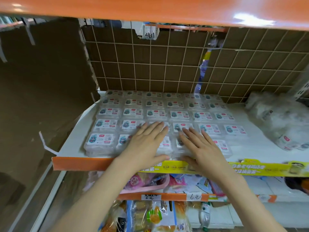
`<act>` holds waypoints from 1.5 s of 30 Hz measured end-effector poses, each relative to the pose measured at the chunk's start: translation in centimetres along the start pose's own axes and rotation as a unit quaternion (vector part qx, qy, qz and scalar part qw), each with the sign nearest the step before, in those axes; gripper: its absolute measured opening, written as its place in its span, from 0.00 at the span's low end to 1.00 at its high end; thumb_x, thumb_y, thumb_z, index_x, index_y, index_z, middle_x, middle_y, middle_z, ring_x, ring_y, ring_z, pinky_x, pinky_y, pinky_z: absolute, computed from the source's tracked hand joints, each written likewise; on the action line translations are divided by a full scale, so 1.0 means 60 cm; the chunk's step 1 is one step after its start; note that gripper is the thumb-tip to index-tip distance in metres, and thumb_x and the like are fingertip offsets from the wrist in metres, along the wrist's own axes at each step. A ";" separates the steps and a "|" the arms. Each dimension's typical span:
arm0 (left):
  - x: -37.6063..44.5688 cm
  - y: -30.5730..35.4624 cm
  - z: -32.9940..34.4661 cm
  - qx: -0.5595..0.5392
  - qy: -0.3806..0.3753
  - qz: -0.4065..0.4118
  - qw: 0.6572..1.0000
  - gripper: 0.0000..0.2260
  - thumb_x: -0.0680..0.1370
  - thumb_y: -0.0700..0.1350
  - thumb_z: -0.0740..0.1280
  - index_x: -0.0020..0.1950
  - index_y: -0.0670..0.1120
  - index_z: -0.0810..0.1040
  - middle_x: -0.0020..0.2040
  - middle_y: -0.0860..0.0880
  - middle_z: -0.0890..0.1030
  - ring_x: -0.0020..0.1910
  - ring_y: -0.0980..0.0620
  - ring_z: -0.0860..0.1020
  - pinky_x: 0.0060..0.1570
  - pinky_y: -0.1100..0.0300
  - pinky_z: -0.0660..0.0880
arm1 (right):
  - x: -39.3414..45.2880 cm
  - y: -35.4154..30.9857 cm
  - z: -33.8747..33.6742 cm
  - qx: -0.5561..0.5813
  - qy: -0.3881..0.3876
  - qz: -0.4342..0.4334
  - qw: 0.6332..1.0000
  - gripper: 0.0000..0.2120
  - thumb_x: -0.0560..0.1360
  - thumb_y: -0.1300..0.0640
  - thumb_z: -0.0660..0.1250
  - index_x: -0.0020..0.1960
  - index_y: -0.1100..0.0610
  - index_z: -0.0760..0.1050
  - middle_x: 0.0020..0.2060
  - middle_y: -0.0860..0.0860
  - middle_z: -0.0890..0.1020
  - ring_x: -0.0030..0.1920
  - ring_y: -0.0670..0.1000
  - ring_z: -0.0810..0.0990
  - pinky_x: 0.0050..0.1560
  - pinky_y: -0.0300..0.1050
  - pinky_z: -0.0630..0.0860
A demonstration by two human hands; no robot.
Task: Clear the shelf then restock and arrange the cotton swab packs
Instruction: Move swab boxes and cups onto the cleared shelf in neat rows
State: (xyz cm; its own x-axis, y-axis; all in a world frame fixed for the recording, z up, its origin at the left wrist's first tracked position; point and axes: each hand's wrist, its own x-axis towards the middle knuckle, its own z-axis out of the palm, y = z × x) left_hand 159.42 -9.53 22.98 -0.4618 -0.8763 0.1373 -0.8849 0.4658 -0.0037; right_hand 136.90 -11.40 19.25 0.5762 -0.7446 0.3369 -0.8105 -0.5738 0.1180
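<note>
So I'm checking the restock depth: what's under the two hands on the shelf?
Both the left hand and right hand rest flat on the front rows of cotton swab packs. The packs look stacked on the white shelf. The labels under the palms are covered.

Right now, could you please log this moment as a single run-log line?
stage: arranging | left hand: flat on cotton swab packs | right hand: flat on packs | packs: rows on shelf | holding: nothing
</note>
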 end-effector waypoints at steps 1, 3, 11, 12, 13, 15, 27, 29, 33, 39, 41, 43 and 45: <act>0.006 0.011 0.004 0.006 -0.005 0.004 1.000 0.38 0.77 0.66 0.54 0.77 0.47 0.41 0.78 0.49 0.42 0.76 0.52 0.41 0.70 0.58 0.32 | 0.000 0.005 0.004 0.003 -0.001 0.003 1.000 0.31 0.71 0.41 0.58 0.68 0.57 0.68 0.66 0.55 0.74 0.67 0.55 0.68 0.68 0.52 0.57; 0.016 0.029 0.013 0.009 -0.015 0.001 1.000 0.38 0.77 0.62 0.57 0.77 0.47 0.42 0.78 0.48 0.42 0.76 0.51 0.42 0.71 0.56 0.33 | 0.000 0.011 0.007 0.012 -0.002 0.008 1.000 0.31 0.71 0.40 0.58 0.67 0.57 0.69 0.66 0.54 0.74 0.66 0.56 0.70 0.67 0.53 0.59; 0.039 0.055 0.034 0.027 -0.040 0.007 0.999 0.35 0.71 0.65 0.52 0.67 0.42 0.73 0.66 0.44 0.75 0.65 0.45 0.74 0.64 0.45 0.63 | -0.030 0.048 -0.020 0.025 0.004 0.005 1.000 0.35 0.74 0.36 0.55 0.72 0.58 0.65 0.68 0.54 0.71 0.70 0.53 0.64 0.70 0.51 0.55; 0.044 0.060 0.036 0.027 -0.038 0.011 0.999 0.35 0.71 0.65 0.52 0.66 0.42 0.74 0.65 0.44 0.76 0.64 0.46 0.75 0.63 0.45 0.65 | -0.042 0.060 -0.024 0.023 0.004 0.006 1.000 0.34 0.75 0.36 0.54 0.72 0.58 0.65 0.68 0.55 0.71 0.70 0.53 0.64 0.70 0.51 0.55; 0.049 0.066 0.034 0.029 -0.031 0.018 0.999 0.35 0.71 0.65 0.52 0.66 0.42 0.74 0.65 0.44 0.76 0.63 0.46 0.75 0.63 0.45 0.66 | -0.055 0.072 -0.028 0.022 0.004 0.008 1.000 0.33 0.75 0.36 0.53 0.71 0.58 0.65 0.68 0.55 0.71 0.70 0.54 0.63 0.70 0.51 0.55; 0.062 0.077 0.036 0.037 -0.018 0.023 0.999 0.35 0.71 0.65 0.52 0.66 0.42 0.74 0.65 0.44 0.76 0.63 0.46 0.75 0.63 0.46 0.65 | -0.075 0.096 -0.030 0.020 -0.001 0.019 1.000 0.32 0.78 0.37 0.49 0.71 0.58 0.65 0.69 0.55 0.71 0.70 0.54 0.63 0.71 0.51 0.55; 0.090 0.120 0.033 0.022 -0.029 0.035 0.999 0.34 0.73 0.59 0.51 0.75 0.41 0.60 0.75 0.43 0.61 0.74 0.47 0.61 0.71 0.50 0.44 | -0.082 0.138 -0.006 0.044 -0.025 -0.004 0.999 0.31 0.79 0.37 0.46 0.71 0.57 0.65 0.70 0.53 0.70 0.71 0.52 0.61 0.71 0.51 0.54; 0.097 0.138 0.031 0.002 -0.015 0.035 0.999 0.38 0.72 0.63 0.45 0.77 0.44 0.48 0.78 0.46 0.50 0.77 0.49 0.48 0.69 0.57 0.31 | -0.086 0.145 -0.012 0.074 -0.019 0.001 0.997 0.32 0.79 0.36 0.48 0.73 0.56 0.63 0.72 0.50 0.65 0.73 0.50 0.58 0.72 0.50 0.50; 0.128 0.178 0.032 -0.008 -0.008 0.025 1.000 0.42 0.75 0.69 0.53 0.77 0.46 0.41 0.78 0.48 0.43 0.76 0.52 0.42 0.71 0.57 0.31 | -0.087 0.183 -0.024 0.101 0.019 0.072 0.992 0.31 0.79 0.39 0.48 0.72 0.59 0.64 0.70 0.53 0.67 0.72 0.51 0.60 0.71 0.44 0.46; 0.181 0.217 0.035 -0.016 -0.033 0.018 0.999 0.48 0.71 0.70 0.59 0.77 0.44 0.42 0.78 0.46 0.43 0.76 0.49 0.41 0.72 0.53 0.36 | -0.091 0.245 -0.011 0.108 0.003 0.163 0.981 0.35 0.75 0.39 0.47 0.74 0.61 0.59 0.73 0.58 0.63 0.74 0.57 0.59 0.72 0.48 0.49; 0.191 0.223 0.039 -0.014 -0.044 0.013 0.999 0.48 0.71 0.71 0.59 0.77 0.43 0.42 0.78 0.45 0.42 0.76 0.48 0.40 0.72 0.53 0.35 | -0.105 0.259 -0.007 0.113 -0.011 0.179 0.977 0.36 0.75 0.39 0.54 0.74 0.62 0.57 0.73 0.59 0.62 0.73 0.58 0.59 0.72 0.48 0.53; 0.194 0.225 0.045 -0.017 -0.062 0.002 0.998 0.48 0.72 0.70 0.59 0.77 0.44 0.40 0.78 0.45 0.40 0.76 0.48 0.39 0.71 0.54 0.35 | -0.117 0.269 -0.002 0.129 -0.021 0.192 0.973 0.35 0.75 0.43 0.61 0.75 0.61 0.57 0.73 0.60 0.62 0.72 0.59 0.61 0.71 0.50 0.58; 0.195 0.225 0.050 -0.027 -0.074 -0.008 0.997 0.47 0.72 0.70 0.58 0.77 0.44 0.39 0.78 0.46 0.39 0.76 0.49 0.38 0.71 0.54 0.34 | -0.119 0.273 0.005 0.144 -0.025 0.189 0.971 0.33 0.75 0.50 0.67 0.74 0.61 0.59 0.72 0.60 0.64 0.71 0.59 0.64 0.69 0.50 0.63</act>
State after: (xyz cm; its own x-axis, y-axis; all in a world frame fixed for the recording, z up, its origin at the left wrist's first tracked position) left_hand 141.88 -13.83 21.57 -0.4544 -0.8907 -0.0116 -0.8899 0.4533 0.0507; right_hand 119.51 -15.58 18.50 0.2529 -0.9323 0.2585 -0.9063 -0.3218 -0.2741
